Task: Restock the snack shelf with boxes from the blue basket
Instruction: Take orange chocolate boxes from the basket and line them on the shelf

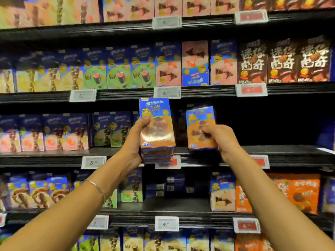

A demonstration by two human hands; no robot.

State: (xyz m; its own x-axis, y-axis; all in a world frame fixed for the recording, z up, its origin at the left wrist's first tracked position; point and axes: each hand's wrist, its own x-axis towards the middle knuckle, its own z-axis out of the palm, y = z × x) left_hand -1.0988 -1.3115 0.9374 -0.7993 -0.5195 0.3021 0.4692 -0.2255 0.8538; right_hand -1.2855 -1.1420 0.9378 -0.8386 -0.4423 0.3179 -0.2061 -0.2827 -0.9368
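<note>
Blue-and-orange boxes: a stack [156,124] sits in the left hand at the centre of the frame, its top box facing the viewer. One single box [199,124] of the same kind is in the right hand, just to the right.
Left hand [136,142]: the thumb presses on the front of the top box and the fingers curl under and round the stack.
Right hand [223,140]: it pinches the single box near its lower right corner, thumb on the front and fingers curled behind. The box is upright, with its bottom edge at the front lip of the shelf. Whether it touches the lip cannot be told.
Shelf [272,151]: a black board runs across the middle right of the frame, with a wide dark gap [262,124] above it.
Done so far: no box of this kind plainly stands in the gap, so this row looks barely begun.
Left to do: place the single box, then likely the stack.
Blue basket: not in view, so how many boxes remain cannot be told.
Around: pink boxes [45,134] and green boxes [108,131] fill the left of the same shelf. Price tags [93,162] line the shelf edges. Dark brown boxes [282,62] stand at the upper right.
In the way: nothing seems to block the gap, though the shelf above hangs low over it. The stack is held just beside the single box.
</note>
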